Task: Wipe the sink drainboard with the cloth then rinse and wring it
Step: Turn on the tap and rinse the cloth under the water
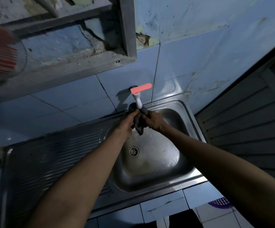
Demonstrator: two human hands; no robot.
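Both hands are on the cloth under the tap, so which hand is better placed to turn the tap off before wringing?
Probably the right hand. The pink tap lever points toward that side, above it, and the left hand also grips the cloth, so it can hold it over the sink basin.

Head view, looking steeply down, sink [186, 112] close (wide-angle)

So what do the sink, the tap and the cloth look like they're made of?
Sink: likely stainless steel, brushed grey with bright glints and a ribbed pressed drainboard. Tap: probably plastic, matte white spout with a flat pink lever. Cloth: dark, limp fabric, hanging bunched and wet-looking; its weave is too dim to tell.
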